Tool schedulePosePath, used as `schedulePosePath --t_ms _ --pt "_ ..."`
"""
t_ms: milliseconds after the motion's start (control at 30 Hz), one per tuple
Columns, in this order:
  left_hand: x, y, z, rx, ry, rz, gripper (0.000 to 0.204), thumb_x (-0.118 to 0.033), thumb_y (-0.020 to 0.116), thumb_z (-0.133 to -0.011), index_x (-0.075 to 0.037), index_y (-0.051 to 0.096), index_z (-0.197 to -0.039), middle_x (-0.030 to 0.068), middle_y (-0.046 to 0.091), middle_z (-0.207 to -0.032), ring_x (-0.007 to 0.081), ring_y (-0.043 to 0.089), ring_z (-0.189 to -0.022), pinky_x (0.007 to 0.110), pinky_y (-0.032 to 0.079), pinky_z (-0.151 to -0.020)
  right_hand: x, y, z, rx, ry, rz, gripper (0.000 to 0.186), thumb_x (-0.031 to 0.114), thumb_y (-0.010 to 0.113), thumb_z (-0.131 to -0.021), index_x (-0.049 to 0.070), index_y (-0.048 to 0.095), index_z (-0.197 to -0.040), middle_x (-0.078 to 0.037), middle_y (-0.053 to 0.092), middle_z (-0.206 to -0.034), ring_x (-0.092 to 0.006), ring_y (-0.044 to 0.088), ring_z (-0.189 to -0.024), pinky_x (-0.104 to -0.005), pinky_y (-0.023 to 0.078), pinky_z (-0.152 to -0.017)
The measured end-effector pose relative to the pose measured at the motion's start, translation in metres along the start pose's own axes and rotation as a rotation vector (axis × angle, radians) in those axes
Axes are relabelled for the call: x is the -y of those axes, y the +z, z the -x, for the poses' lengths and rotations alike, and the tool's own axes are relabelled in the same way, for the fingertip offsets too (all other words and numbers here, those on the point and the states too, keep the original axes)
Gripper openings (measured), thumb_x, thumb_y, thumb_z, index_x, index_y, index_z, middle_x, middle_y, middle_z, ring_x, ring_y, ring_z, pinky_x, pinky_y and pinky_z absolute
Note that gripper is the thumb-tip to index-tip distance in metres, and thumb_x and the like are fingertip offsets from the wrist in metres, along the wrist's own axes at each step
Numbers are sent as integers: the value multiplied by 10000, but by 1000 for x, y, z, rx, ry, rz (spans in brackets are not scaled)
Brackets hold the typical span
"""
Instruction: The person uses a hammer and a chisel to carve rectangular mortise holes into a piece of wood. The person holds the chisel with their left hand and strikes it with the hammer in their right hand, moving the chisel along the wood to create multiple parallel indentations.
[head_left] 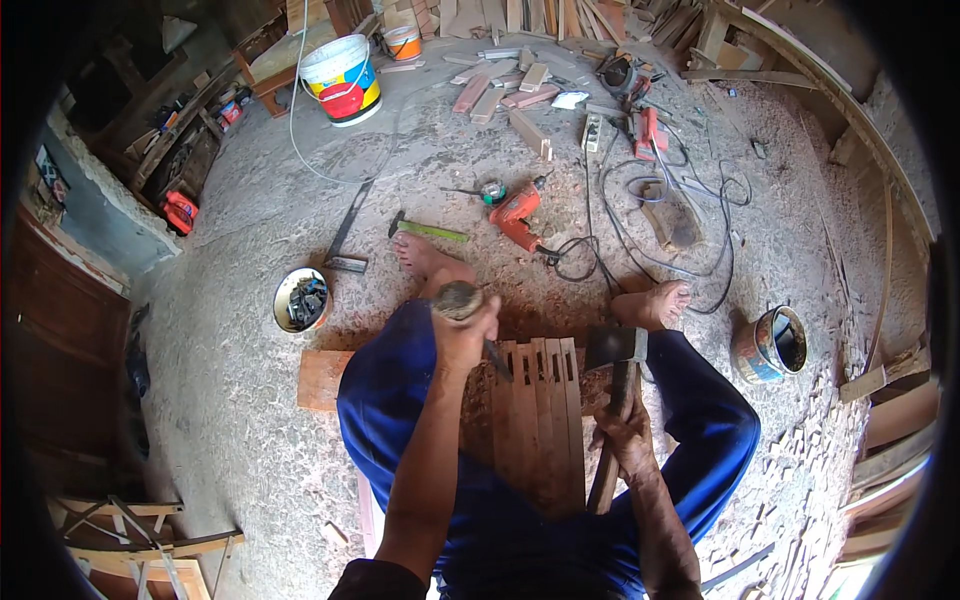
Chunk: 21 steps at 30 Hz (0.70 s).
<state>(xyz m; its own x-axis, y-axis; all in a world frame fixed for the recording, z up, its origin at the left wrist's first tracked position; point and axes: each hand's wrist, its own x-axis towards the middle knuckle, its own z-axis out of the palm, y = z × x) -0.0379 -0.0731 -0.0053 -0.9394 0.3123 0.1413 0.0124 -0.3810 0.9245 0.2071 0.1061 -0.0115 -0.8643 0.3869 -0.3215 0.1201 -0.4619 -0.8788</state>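
Note:
My left hand (470, 342) is wrapped round a chisel (459, 301), whose round wooden butt faces up. Its dark blade slants down to the slotted end of several wooden slats (535, 420), laid side by side between my legs; whether the tip touches wood I cannot tell. In my right hand (630, 438), closed on its wooden handle, is a hammer (625, 346). The hammer's broad dark metal head is just right of the slats, apart from the chisel. Slots show near the far ends of the slats.
Beyond my feet lie a green-handled hammer (432, 231), an orange power drill (517, 215) and looping cables (640, 262). A tub of metal bits (303, 300) stands left, a paint-stained bucket (768, 345) right. Wood offcuts (530, 135) and a large white bucket (341, 80) are farther off.

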Motion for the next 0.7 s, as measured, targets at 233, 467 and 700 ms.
schedulePosePath --t_ms 233,467,700 --pt "-2 59 24 -11 272 -352 101 -23 762 -825 7 671 -858 14 674 -756 98 616 -691 286 507 -643 105 52 3 165 -306 770 557 33 725 -828 50 464 -1320 -107 637 -935 -214 639 -596 -341 527 -522" --pt "6 45 38 105 268 -163 239 52 733 -804 19 645 -1024 86 684 -1034 149 656 -879 301 536 -745 159 99 13 260 -728 1462 639 -6 637 -817 29 405 -1412 -162 672 -839 -325 685 -634 -446 544 -561" --pt "43 30 54 74 270 -290 256 7 774 -777 0 667 -1009 83 714 -987 138 678 -845 302 545 -753 138 88 18 415 -534 1483 405 170 608 -925 -20 508 -1269 -243 651 -892 -357 664 -809 -463 534 -662"
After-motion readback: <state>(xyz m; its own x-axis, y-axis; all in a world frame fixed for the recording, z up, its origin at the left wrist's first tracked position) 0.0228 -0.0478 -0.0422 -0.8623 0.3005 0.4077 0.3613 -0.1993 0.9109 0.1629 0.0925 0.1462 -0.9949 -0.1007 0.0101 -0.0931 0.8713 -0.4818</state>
